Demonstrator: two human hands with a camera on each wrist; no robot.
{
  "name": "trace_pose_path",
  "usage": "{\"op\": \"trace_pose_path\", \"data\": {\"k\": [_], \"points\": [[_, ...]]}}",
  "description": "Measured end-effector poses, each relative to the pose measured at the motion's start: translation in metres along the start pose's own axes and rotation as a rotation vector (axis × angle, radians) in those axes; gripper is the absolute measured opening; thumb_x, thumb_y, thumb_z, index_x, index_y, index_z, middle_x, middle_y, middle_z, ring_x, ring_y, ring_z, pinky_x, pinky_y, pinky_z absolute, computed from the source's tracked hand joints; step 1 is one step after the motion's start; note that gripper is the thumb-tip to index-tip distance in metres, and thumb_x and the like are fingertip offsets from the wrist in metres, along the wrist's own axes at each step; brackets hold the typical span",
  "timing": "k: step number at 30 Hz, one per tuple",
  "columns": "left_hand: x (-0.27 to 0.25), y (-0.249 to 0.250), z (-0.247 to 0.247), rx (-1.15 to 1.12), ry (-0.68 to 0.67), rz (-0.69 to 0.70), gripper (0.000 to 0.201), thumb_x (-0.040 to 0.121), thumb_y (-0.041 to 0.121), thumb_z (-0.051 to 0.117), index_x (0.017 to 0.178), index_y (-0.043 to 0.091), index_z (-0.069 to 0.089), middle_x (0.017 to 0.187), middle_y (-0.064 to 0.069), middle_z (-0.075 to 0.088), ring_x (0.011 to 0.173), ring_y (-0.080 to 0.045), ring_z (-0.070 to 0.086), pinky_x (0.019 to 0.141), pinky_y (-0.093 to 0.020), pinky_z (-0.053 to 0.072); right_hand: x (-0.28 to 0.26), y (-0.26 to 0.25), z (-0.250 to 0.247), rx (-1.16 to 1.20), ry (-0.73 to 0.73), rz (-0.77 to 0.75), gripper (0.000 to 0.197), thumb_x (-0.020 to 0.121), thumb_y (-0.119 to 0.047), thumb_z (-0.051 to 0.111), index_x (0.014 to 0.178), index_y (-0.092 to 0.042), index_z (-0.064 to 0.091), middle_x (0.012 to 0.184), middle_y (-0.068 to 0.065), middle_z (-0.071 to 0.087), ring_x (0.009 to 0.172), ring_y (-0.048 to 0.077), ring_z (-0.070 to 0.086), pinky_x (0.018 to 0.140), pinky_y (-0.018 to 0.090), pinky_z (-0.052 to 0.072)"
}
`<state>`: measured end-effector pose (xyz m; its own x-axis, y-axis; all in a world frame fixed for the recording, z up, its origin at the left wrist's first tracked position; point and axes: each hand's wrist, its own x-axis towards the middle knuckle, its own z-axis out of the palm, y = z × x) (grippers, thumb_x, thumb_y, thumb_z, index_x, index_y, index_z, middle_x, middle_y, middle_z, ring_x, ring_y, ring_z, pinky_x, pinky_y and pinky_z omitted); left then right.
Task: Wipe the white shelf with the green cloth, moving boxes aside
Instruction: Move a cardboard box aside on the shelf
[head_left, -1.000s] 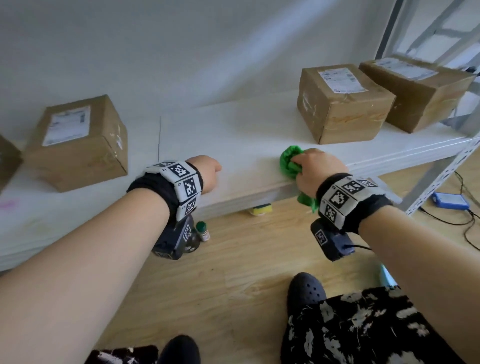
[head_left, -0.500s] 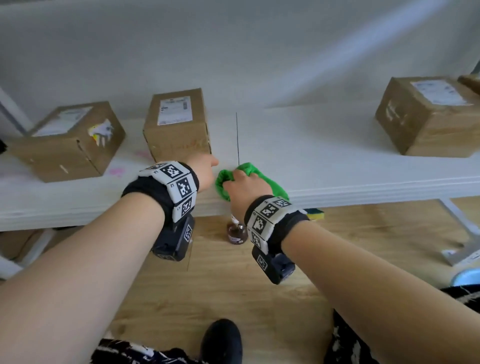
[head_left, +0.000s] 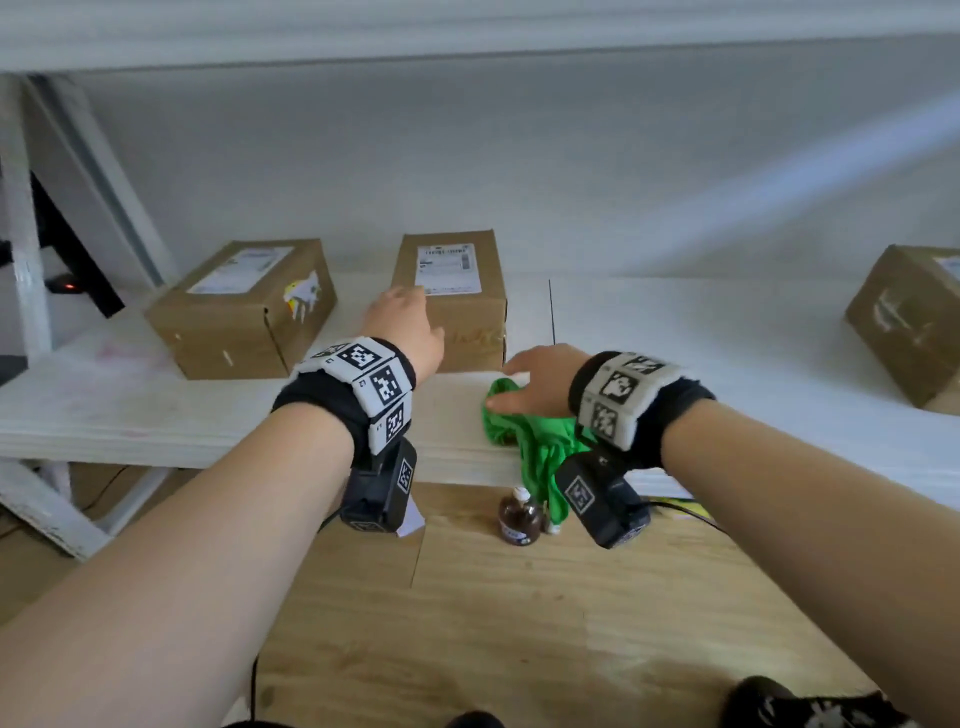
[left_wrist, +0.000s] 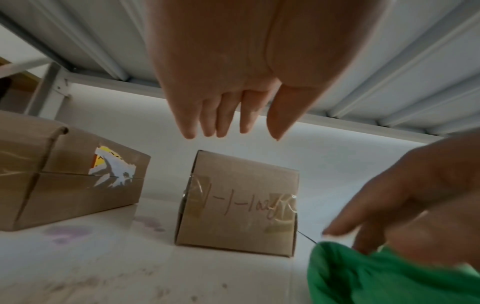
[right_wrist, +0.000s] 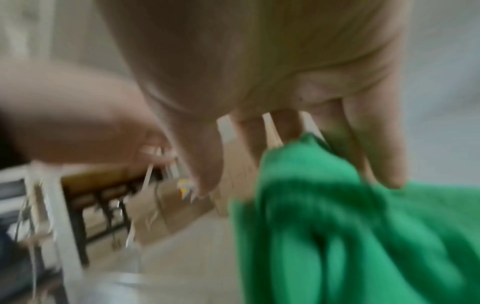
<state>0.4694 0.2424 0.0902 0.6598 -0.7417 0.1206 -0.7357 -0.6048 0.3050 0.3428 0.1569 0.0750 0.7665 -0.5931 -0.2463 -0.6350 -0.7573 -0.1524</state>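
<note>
The white shelf carries a middle cardboard box with a label on top. My left hand hovers at that box's near left corner. In the left wrist view its fingers are straight and sit above the box without touching it. The green cloth lies bunched on the shelf's front edge, right of the box, with part hanging over the edge. My right hand rests on the cloth with fingers extended. The right wrist view is blurred and shows straight fingers over the cloth.
A second box with a torn sticker stands left of the middle one, and a third at the far right. Pink stains mark the shelf near the left box. A brown bottle stands on the wooden floor under the edge. A white upright closes the left end.
My right hand slid the cloth left along the front edge and its fingers loosened from a grip to extended. My left hand left the shelf edge and rose to the middle box, fingers straightening.
</note>
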Motion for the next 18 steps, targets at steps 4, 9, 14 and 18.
{"op": "trace_pose_path", "data": {"k": [4, 9, 14, 18], "points": [[0.030, -0.006, -0.004, -0.142, 0.002, -0.154, 0.050, 0.092, 0.031, 0.053, 0.137, 0.012, 0.042, 0.135, -0.014, 0.050, 0.119, -0.034, 0.054, 0.099, -0.042, 0.046, 0.011, 0.016, -0.031, 0.158, 0.297, 0.073, 0.062, 0.090, -0.044, 0.052, 0.143, -0.017, 0.033, 0.135, 0.012, 0.055, 0.118, 0.031, 0.057, 0.095, 0.036, 0.048], [0.058, -0.011, 0.003, -0.208, -0.077, -0.184, 0.049, 0.091, 0.025, 0.056, 0.137, 0.010, 0.043, 0.127, -0.011, 0.061, 0.102, -0.028, 0.062, 0.074, -0.032, 0.052, 0.047, 0.008, -0.030, 0.478, 0.187, -0.030, 0.089, 0.084, -0.029, 0.065, 0.151, -0.025, 0.008, 0.139, 0.010, 0.050, 0.120, 0.029, 0.054, 0.086, 0.027, 0.043], [0.061, -0.005, 0.007, -0.197, -0.100, -0.185, 0.052, 0.095, 0.029, 0.051, 0.140, 0.007, 0.041, 0.138, -0.011, 0.053, 0.122, -0.030, 0.054, 0.094, -0.033, 0.045, 0.061, 0.005, -0.023, 0.537, 0.199, -0.065, 0.073, 0.085, -0.017, 0.062, 0.147, -0.021, 0.024, 0.133, 0.008, 0.054, 0.116, 0.026, 0.056, 0.084, 0.025, 0.045], [0.047, 0.022, -0.008, -0.200, -0.088, -0.093, 0.059, 0.098, 0.028, 0.045, 0.148, 0.002, 0.026, 0.152, -0.014, 0.036, 0.136, -0.030, 0.041, 0.105, -0.035, 0.039, 0.051, 0.025, -0.028, 0.566, 0.285, -0.040, 0.073, 0.084, -0.012, 0.062, 0.146, -0.024, 0.026, 0.133, 0.007, 0.054, 0.105, 0.024, 0.058, 0.079, 0.024, 0.046]]}}
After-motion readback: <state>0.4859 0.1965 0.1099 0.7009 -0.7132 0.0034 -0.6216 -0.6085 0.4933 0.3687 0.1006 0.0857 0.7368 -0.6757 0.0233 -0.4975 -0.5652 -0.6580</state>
